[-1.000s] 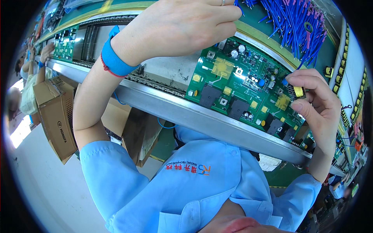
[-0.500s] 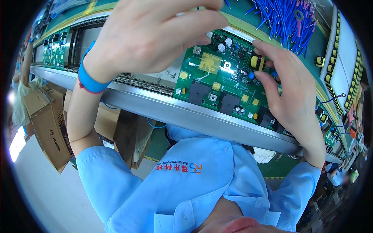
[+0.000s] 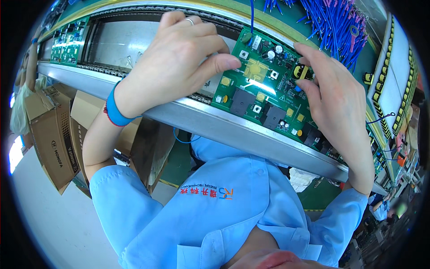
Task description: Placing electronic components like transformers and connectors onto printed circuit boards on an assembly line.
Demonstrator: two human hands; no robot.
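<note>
A green circuit board (image 3: pixel 251 96) lies across the conveyor rails in front of me, carrying black relays, yellow pads and small capacitors. My right hand (image 3: pixel 336 98) rests over its right part, with thumb and index finger closed around a yellow-and-black transformer (image 3: pixel 303 71). At the board's left edge is my left hand (image 3: pixel 186 62), its fingers bent and the thumb stretched apart toward the board. Nothing shows between those fingers. A blue wire (image 3: pixel 251 18) rises from the board's far left corner. My right palm hides part of the board.
The conveyor's metal front rail (image 3: pixel 224 123) runs between me and the board. A bundle of blue wires (image 3: pixel 331 31) lies beyond it. To the right stands a white tray (image 3: pixel 392 71) edged with transformers. Another circuit board (image 3: pixel 69 42) sits farther left; cardboard boxes (image 3: pixel 53 134) stand below.
My left hand has come down and back from the board's far edge to its left side, uncovering the blue wire. The board appears slightly farther right. My right hand stays at the transformer.
</note>
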